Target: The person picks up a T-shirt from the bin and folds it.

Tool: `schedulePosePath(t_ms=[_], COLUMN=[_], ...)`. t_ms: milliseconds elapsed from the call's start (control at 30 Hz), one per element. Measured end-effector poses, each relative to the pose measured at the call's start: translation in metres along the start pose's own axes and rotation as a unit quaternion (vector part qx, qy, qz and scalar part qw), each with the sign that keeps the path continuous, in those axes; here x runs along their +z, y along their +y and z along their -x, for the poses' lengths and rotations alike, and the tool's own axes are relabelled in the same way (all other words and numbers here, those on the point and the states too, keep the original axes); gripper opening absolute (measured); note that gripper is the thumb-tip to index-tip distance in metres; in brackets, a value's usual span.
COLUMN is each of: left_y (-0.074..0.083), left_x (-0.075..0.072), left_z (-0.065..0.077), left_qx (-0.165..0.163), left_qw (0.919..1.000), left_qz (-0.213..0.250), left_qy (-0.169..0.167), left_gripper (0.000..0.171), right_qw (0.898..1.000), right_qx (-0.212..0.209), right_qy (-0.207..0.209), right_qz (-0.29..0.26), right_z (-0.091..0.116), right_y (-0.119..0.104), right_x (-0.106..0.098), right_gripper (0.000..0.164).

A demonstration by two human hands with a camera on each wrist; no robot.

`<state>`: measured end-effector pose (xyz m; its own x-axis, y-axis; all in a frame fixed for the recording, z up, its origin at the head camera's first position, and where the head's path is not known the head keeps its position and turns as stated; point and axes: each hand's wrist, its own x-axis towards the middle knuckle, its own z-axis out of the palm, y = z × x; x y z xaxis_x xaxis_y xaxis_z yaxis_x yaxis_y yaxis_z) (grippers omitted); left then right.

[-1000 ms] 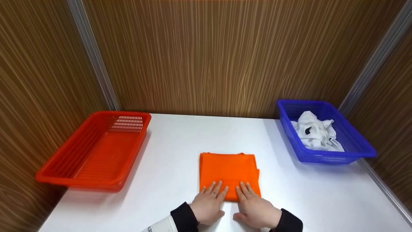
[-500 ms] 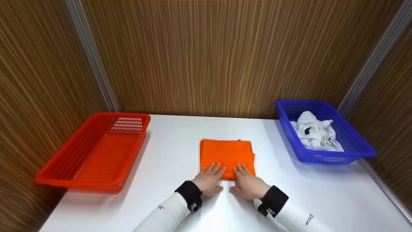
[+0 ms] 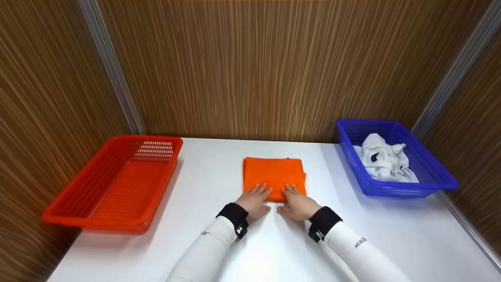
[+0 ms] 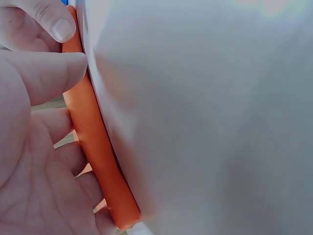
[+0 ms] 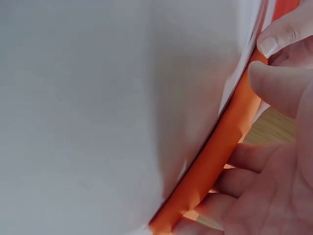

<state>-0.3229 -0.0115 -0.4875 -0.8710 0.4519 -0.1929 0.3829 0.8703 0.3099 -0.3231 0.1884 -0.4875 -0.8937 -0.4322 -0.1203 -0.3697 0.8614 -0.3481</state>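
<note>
A folded orange cloth (image 3: 274,171) lies flat on the white table in the head view. My left hand (image 3: 253,203) rests on its near left part, fingers spread and straight. On the near right part lies my right hand (image 3: 300,206), its fingers also straight. Both thumbs point inward, just short of the cloth's near edge. In the left wrist view the folded edge of the orange cloth (image 4: 95,147) runs under the fingers of my left hand (image 4: 36,147). The right wrist view has the same edge along my right hand (image 5: 264,181).
At the left stands a red plastic basket (image 3: 154,207) with nothing visible in it. A blue basket (image 3: 407,188) at the right holds a crumpled white cloth (image 3: 385,158) with dark patches. Wood-patterned panels (image 3: 235,70) enclose the white table (image 3: 207,172) at the back and sides.
The orange cloth has slid away from me across the table, toward the back panel. Both hands have moved forward with it, staying on its near part.
</note>
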Motion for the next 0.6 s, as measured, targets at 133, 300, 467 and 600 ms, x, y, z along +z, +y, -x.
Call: schedulePosePath(t_ms=[133,300,467,600], left_y=[-0.002,-0.002,-0.001,0.0], left_x=[-0.001,0.0,-0.004,-0.01], left_z=[-0.002,-0.002,-0.004,-0.008], left_qx=[-0.002,-0.002,0.0,0.005], left_qw=[1.0,1.0,0.9995,0.9948], left_qz=[0.003,-0.001,0.032,0.058], left_qy=[0.0,0.0,0.008,0.084], left_gripper=[0.068,0.069,0.074,0.087], right_qw=[1.0,1.0,0.999,0.994], right_qx=[-0.002,-0.001,0.014,0.016], right_qy=[-0.002,-0.007,0.031,0.1], right_qz=[-0.002,-0.007,-0.033,-0.047], right_z=[-0.003,-0.004,-0.009,-0.015], right_y=[0.002,0.004,0.004,0.002], right_x=[0.0,0.0,-0.005,-0.014], right_gripper=[0.071,0.072,0.069,0.08])
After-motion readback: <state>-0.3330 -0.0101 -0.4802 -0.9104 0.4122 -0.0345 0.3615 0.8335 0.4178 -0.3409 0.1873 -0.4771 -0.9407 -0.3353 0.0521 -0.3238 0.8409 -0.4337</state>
